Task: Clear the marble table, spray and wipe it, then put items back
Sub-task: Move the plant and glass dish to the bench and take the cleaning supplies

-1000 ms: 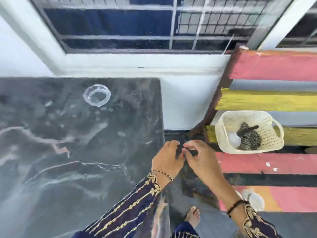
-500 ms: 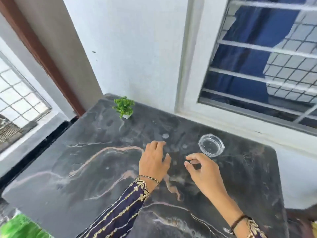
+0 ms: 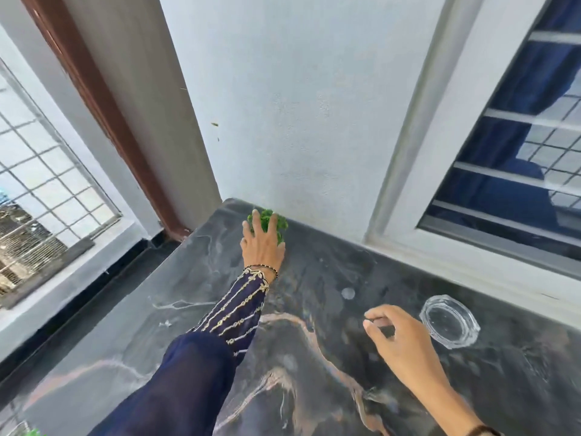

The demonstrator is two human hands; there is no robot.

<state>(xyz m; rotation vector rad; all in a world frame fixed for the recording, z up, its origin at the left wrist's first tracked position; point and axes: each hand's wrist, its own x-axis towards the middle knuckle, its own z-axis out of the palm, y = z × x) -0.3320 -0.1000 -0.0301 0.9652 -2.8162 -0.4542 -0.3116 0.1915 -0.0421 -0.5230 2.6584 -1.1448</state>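
The dark marble table [image 3: 314,388] with pale veins fills the lower view. At its far corner against the white wall stands a small green plant [image 3: 280,222]. My left hand [image 3: 262,247] reaches out to it, fingers spread over the leaves and thumb at its right side; the pot is hidden behind the hand. A clear glass dish [image 3: 450,322] sits at the right, near the window sill. My right hand [image 3: 399,338] hovers just left of the dish, fingers loosely curled, holding nothing.
A white wall [image 3: 298,105] rises right behind the table. A barred window [image 3: 518,158] with blue curtains is at the right. A brown door frame [image 3: 103,111] and a grilled window [image 3: 41,190] are on the left. Small pale spots mark the marble.
The view swung left from the bench and basket to the table's far corner. My left hand stretched forward from mid-table onto the plant. My right hand stayed near the glass dish.
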